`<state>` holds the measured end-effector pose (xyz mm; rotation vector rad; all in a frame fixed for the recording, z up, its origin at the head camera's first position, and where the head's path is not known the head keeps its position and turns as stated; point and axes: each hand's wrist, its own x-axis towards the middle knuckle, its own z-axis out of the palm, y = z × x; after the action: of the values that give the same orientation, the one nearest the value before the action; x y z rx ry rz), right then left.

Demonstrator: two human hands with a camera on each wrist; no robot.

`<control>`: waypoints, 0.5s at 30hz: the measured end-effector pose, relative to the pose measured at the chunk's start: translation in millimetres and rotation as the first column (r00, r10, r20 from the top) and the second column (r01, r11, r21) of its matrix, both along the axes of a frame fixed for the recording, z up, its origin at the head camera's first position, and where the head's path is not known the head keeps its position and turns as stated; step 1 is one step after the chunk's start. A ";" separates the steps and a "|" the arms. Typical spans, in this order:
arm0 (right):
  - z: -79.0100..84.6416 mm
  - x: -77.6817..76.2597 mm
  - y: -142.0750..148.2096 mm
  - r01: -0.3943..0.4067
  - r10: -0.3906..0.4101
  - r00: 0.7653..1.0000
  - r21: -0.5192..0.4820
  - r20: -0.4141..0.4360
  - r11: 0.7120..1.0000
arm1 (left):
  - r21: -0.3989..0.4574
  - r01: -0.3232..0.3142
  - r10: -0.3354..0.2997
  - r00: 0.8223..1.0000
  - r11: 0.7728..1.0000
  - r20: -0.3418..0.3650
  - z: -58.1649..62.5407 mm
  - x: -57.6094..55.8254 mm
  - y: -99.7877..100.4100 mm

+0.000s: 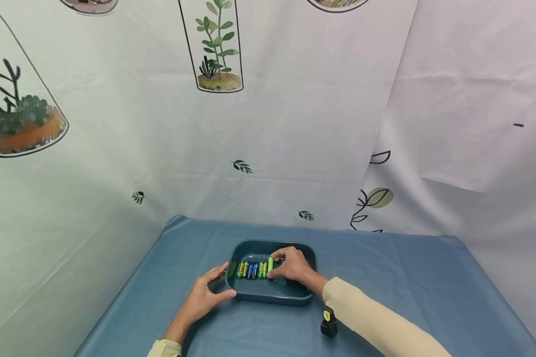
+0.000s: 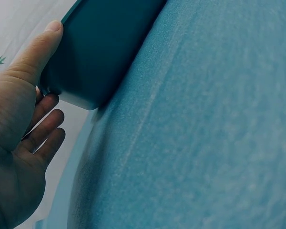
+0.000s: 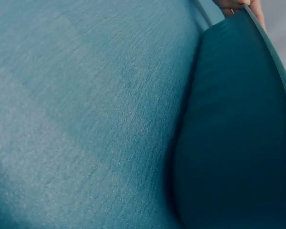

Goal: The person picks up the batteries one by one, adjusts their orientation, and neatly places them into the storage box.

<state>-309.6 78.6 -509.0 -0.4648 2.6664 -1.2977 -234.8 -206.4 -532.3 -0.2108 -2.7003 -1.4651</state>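
A dark teal tray (image 1: 274,300) sits on the blue cloth. Inside, a row of batteries (image 1: 252,270), some yellow-green and some blue, stands side by side left of centre. At the row's right end my right hand (image 1: 293,265) pinches a bright green battery (image 1: 270,264) between thumb and fingers. My left hand (image 1: 202,296) holds the tray's left end, thumb at the near corner and fingers along the side. In the left wrist view the thumb of the left hand (image 2: 24,90) touches the tray's rim, with the other fingers loosely bent below. The right wrist view hides the right hand and the batteries.
The blue cloth (image 1: 384,277) covers the table around the tray. Pale curtains (image 1: 272,134) with plant prints rise behind and at both sides. A small black device (image 1: 328,322) with a yellow mark is at the right sleeve.
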 end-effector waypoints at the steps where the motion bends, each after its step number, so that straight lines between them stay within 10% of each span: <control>1: 0.0 0.2 0.0 -0.001 0.001 1.000 0.002 0.003 1.000 | 0.002 0.000 0.000 1.000 1.000 0.000 0.0 -0.1 0.0; 15: -1.6 2.4 -1.3 -0.043 0.043 0.999 0.046 0.001 0.998 | -0.001 0.004 -0.004 1.000 1.000 0.000 -1.0 0.1 -0.7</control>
<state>-307.2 77.3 -510.6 -0.5132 2.6638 -1.2222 -234.7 -207.1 -533.3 -0.2163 -2.7030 -1.4644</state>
